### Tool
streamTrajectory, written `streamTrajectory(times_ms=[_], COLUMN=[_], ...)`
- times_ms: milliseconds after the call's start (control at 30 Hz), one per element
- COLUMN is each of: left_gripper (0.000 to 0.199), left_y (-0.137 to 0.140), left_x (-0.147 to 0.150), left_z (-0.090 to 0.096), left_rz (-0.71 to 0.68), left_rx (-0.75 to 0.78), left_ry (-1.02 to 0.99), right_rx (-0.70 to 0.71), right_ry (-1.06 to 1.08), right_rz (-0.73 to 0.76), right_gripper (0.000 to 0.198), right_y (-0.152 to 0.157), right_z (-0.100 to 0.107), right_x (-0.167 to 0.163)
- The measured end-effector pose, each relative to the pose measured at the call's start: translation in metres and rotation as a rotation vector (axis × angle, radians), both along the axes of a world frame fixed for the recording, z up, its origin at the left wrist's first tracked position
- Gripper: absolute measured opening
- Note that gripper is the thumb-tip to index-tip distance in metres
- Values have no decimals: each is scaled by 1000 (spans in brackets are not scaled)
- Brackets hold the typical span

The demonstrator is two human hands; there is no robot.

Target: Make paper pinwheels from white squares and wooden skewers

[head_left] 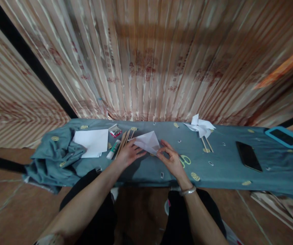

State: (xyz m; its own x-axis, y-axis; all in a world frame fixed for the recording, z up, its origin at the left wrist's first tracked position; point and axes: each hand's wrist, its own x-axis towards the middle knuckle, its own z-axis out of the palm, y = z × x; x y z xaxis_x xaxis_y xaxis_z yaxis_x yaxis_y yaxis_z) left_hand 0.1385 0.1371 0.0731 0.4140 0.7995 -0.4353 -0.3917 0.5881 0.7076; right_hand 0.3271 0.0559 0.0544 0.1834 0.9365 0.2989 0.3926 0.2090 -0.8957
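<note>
A white sheet of paper (147, 141) with crease lines is held up slightly tilted above the cloth-covered table, between my two hands. My left hand (129, 154) has its left corner between the fingers, with the other fingers loosely extended below it. At the lower right corner, my right hand (171, 158) pinches the paper between thumb and fingers. Green-handled scissors (185, 160) lie just beyond my right hand, their blades hidden. Several thin wooden sticks (122, 143) and a glue stick (113, 149) lie beside my left hand.
A stack of white paper (92, 141) and a small box (115, 131) are at the left. White paper pinwheels (199, 126) on sticks lie toward the back right. Farther right are a black phone (248, 156) and a blue-framed device (286, 136). A curtain (148, 68) hangs behind.
</note>
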Motion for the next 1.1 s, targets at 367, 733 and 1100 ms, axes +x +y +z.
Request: streamTrajectory(times_ms=[367, 733, 1100], left_gripper=[15, 13, 23], left_y=[-8, -4, 17], left_x=[5, 7, 13], left_z=[0, 6, 21], left_rz=[94, 273, 373], left_rx=[-2, 103, 252], left_ry=[-20, -34, -62], right_rx=[-80, -374, -531], right_ry=[250, -642, -1011], right_rz=[-71, -418, -350], right_gripper=[36, 31, 31], right_y=[15, -4, -26], right_z=[2, -6, -7], right_x=[-2, 77, 60])
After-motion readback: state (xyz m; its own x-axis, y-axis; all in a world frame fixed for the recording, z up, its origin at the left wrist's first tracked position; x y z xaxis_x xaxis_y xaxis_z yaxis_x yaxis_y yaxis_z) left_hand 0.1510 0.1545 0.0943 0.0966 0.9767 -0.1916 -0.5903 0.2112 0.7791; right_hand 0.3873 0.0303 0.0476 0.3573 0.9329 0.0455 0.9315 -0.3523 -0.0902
